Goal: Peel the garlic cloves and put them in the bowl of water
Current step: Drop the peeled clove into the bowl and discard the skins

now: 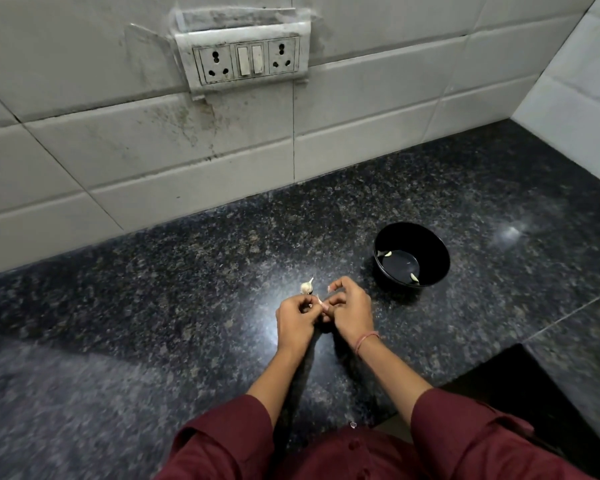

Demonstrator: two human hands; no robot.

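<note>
**Peeling stage, left of the black bowl [413,237].** The left hand [296,317] and right hand [350,306], fingers curled, both pinch one garlic clove [320,302] low over the granite counter [187,271]. The bowl stands apart to their right, holding water and two peeled cloves [414,278]. A partial garlic bulb [306,287] lies farther left of the bowl, just beyond the hands. Likely faults: the small clove slips from the pinch and skids across the counter, or clinging skin is carried into the water.
</note>
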